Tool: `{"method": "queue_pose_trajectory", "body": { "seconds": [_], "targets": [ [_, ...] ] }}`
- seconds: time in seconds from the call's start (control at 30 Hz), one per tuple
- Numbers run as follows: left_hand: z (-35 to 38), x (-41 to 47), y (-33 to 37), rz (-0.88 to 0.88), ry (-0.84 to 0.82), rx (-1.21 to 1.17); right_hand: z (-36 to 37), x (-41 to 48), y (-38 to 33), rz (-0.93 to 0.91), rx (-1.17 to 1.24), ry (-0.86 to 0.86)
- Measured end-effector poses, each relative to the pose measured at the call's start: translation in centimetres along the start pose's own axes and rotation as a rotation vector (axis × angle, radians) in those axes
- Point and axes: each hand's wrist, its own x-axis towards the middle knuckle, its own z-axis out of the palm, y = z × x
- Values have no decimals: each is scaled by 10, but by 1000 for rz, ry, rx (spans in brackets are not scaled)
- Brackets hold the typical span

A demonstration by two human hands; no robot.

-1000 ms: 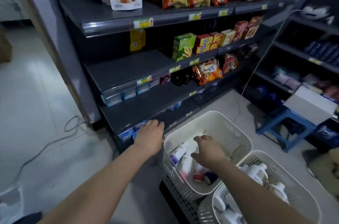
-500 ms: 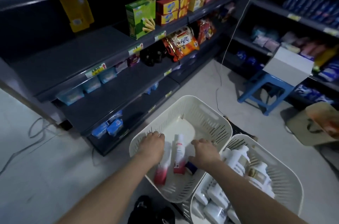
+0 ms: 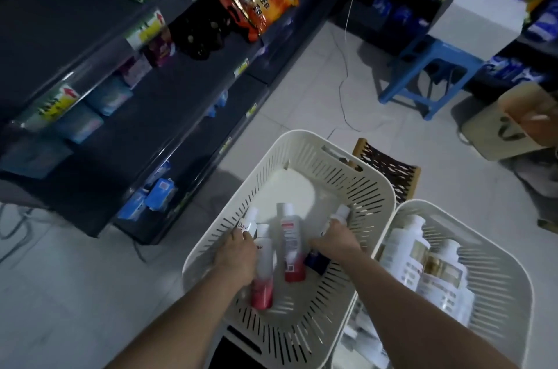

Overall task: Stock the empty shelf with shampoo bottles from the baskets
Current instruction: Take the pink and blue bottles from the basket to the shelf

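Note:
Both my hands are inside the cream slatted basket [image 3: 305,143] on the floor. My left hand [image 3: 237,257] grips a white Dove bottle [image 3: 247,222], and a white-and-red bottle [image 3: 262,281] lies under my palm. My right hand [image 3: 335,240] is closed on a small white bottle [image 3: 342,213] whose cap points toward the basket's right wall. A third red-and-white bottle [image 3: 291,247] lies loose between my hands, beside a dark blue item [image 3: 317,261]. The dark shelf unit [image 3: 169,115] with bare boards stands to the left.
A second cream basket [image 3: 510,275] at the right holds several large white pump bottles [image 3: 422,254]. A dark woven crate [image 3: 389,166] sits behind the baskets. A blue stool [image 3: 422,72] carries a white box, a cable [image 3: 344,90] trails on the tiles, and a bag [image 3: 507,130] lies at right.
My left hand left the shelf edge and came into the basket. Both hands have closed on bottles, and the view has tilted down and nearer.

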Motion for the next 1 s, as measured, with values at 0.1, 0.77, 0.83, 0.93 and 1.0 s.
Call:
{"method": "queue_pose_trajectory", "body": {
  "seconds": [0.1, 0.77, 0.83, 0.93, 1.0],
  "targets": [
    [15, 19, -3, -52, -60, -72, 7, 21, 1, 89, 86, 26],
    [38, 67, -11, -220, -75, -532, 56, 90, 0, 235, 483, 107],
    [41, 70, -13, -252, -87, -662, 53, 88, 1, 230, 561, 79],
    [22, 59, -4, -202, -89, -824, 44, 79, -4, 197, 670, 37],
    [10, 49, 3, -180, -143, -967, 38, 73, -6, 160, 699, 7]
  ]
}}
